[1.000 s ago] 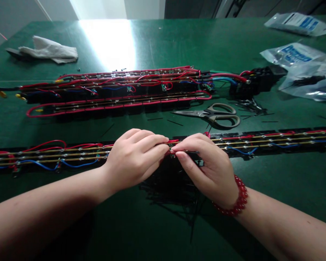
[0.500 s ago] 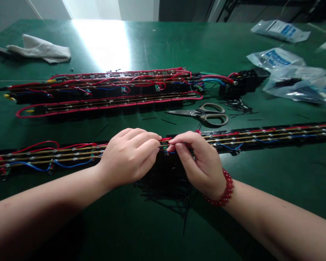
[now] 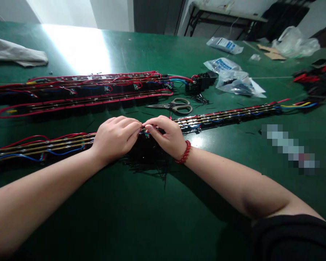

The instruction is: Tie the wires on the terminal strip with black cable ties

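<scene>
A long black wiring strip (image 3: 228,116) with brass rails and red and blue wires runs across the green table (image 3: 141,217) in front of me. My left hand (image 3: 115,137) and my right hand (image 3: 167,136) meet at its middle, fingertips pinched together on the strip's wires. What the fingertips hold is too small to make out. A heap of black cable ties (image 3: 149,163) lies just under both hands. A red bead bracelet (image 3: 183,154) circles my right wrist.
Two more wired strips (image 3: 81,92) lie farther back, with scissors (image 3: 176,107) to their right. Clear plastic bags (image 3: 233,78) sit at the back right, a white cloth (image 3: 16,54) at the back left, more wired parts (image 3: 318,78) at the far right.
The camera has pulled back and swung right, showing the strip's right end and more of the table. Both hands stay pinched at the same spot on the strip.
</scene>
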{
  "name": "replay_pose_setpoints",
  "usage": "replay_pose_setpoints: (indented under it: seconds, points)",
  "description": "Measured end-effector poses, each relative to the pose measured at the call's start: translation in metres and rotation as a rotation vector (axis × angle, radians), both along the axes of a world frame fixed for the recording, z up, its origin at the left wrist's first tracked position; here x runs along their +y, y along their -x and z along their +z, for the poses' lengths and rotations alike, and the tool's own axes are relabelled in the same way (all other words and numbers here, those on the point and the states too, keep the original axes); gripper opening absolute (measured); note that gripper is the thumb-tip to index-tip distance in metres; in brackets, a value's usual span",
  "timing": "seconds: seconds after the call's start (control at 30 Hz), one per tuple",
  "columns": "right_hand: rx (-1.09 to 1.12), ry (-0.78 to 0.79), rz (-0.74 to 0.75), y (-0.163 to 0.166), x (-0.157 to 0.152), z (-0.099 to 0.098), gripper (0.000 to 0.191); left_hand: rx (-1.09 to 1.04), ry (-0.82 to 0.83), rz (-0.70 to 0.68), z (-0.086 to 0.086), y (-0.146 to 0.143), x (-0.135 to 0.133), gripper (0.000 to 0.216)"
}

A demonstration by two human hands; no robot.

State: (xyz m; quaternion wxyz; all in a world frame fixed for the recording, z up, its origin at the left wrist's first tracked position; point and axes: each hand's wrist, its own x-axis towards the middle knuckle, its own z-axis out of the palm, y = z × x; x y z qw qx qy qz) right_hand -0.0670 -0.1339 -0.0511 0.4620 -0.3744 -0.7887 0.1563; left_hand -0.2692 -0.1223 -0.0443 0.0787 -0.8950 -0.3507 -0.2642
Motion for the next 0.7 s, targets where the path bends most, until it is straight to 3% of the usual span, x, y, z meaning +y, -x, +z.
replay_pose_setpoints:
  seconds: [0.4, 0.53, 0.7]
  points:
    - [-0.339, -0.152, -0.102, -0.004, -0.001, -0.003, 0.029, 0.123, 0.075, 0.136, -0.002, 0.002, -0.005, 0.04]
    - [-0.386, -0.197, -0.118, -0.014, -0.011, 0.001, 0.03, 0.139, 0.084, 0.185, 0.001, 0.01, -0.016, 0.042]
    - [-0.428, -0.221, -0.164, -0.024, -0.015, 0.001, 0.033, 0.086, 0.107, 0.352, -0.001, 0.032, -0.038, 0.045]
